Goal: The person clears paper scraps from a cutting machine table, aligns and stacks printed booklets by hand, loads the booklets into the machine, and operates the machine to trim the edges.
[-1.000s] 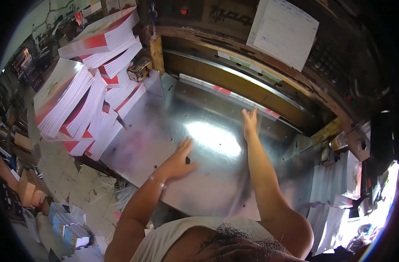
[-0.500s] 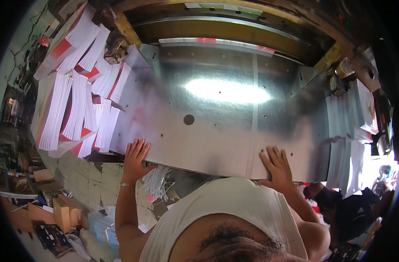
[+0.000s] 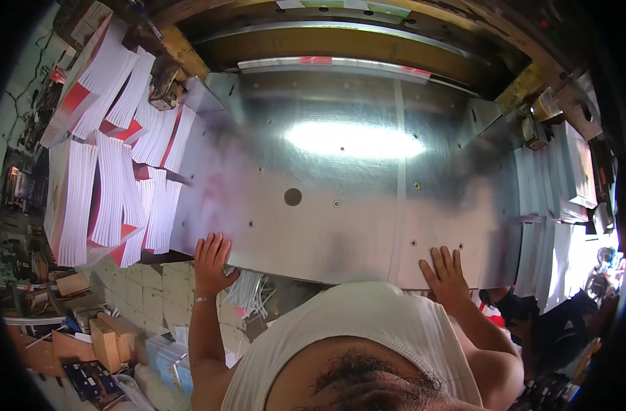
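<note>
My left hand (image 3: 213, 262) lies on the front left edge of a metal machine table (image 3: 313, 236), fingers stretched out and thumb apart, holding nothing. Resting on the front right edge of the same table is my right hand (image 3: 448, 275), its fingers spread on the metal. Toward the back, a row of booklets with white edges and red patches (image 3: 357, 66) lies against the far bar. The shiny table top reflects a bright light and has small screw holes and one larger dark round hole.
Stacks of white-paged booklets with red covers (image 3: 77, 195) stand on the left. More paper stacks (image 3: 537, 257) stand on the right. Cardboard pieces and boxes (image 3: 106, 342) clutter the floor at lower left. Paper strips (image 3: 246, 294) lie below the table edge. Someone in dark clothes (image 3: 559, 329) is at lower right.
Both hands have slid slightly toward me along the table edge, the right one also a little to the right. The view has shifted slightly. The booklets at the back look unchanged.
</note>
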Motion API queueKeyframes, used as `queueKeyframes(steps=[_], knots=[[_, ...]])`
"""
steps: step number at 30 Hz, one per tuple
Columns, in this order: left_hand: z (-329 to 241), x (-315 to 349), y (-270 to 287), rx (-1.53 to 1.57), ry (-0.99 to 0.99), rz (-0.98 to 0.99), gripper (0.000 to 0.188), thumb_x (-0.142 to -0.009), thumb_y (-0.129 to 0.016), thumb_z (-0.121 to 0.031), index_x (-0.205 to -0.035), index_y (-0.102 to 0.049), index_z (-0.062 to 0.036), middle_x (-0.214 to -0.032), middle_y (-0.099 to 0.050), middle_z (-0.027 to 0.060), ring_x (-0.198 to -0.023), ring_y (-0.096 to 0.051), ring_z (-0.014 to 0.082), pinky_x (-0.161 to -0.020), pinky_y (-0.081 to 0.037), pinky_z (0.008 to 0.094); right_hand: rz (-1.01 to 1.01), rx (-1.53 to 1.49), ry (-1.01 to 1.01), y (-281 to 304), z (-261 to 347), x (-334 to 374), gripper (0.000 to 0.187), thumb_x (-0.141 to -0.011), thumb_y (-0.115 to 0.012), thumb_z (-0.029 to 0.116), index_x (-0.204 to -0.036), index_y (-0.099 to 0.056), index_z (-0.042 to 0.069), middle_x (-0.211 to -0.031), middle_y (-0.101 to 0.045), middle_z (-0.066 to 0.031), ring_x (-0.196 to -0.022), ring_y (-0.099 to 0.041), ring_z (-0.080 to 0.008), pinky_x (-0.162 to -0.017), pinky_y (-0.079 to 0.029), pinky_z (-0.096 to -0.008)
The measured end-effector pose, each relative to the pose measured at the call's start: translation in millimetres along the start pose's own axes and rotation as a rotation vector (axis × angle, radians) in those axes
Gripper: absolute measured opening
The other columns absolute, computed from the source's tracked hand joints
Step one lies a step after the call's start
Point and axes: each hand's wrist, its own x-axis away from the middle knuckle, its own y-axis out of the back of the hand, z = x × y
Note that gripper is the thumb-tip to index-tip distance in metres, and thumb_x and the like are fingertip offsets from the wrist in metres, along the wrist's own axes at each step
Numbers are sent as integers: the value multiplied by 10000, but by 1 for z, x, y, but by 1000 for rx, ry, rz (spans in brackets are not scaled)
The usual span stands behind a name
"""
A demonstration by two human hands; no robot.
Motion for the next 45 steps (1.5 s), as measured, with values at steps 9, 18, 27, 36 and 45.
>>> queueKeyframes(steps=[9, 18, 27, 36, 45], knots=[[-1, 15, -3, -34, 21, -16, 839, -592, -831, -376, -1333, -542, -108, -1452, -502, 163, -1361, -449, 389, -1140, -282, 608, -113, 97, -6, -20, 0, 6, 619, -870, -622, 233, -1463, -452, 180, -1524, -394, -212, -1409, -339, -461, -1138, -204, -700], [-10, 17, 4, -32, 72, 59, 852, -561, -849, -362, -1317, -546, -116, -1450, -496, 164, -1379, -426, 392, -1136, -276, 613, -236, 76, -9, -18, 6, 12, 547, -870, -615, 217, -1401, -486, 187, -1425, -478, -202, -1301, -451, -454, -1078, -309, -690], [-1, 9, -6, -30, 51, -17, 862, -581, -821, -317, -1357, -501, -122, -1465, -484, 172, -1373, -431, 409, -1140, -276, 622, -150, 53, -31, -15, 1, 2, 586, -894, -594, 313, -1448, -478, 165, -1497, -414, -235, -1393, -353, -476, -1150, -207, -670], [-5, 13, -8, -42, 74, -44, 752, -628, -783, -319, -1319, -550, -135, -1440, -527, 156, -1369, -456, 380, -1153, -281, 593, -182, 22, -51, -17, 3, 5, 624, -852, -639, 323, -1442, -499, 173, -1492, -436, -219, -1368, -395, -478, -1135, -239, -679], [-6, 15, -10, -45, 66, -101, 745, -637, -779, -317, -1322, -548, -135, -1459, -513, 146, -1371, -456, 379, -1158, -275, 597, -90, -6, -83, -10, 5, 6, 693, -785, -707, 254, -1444, -497, 197, -1508, -419, -201, -1402, -360, -456, -1156, -208, -668]])
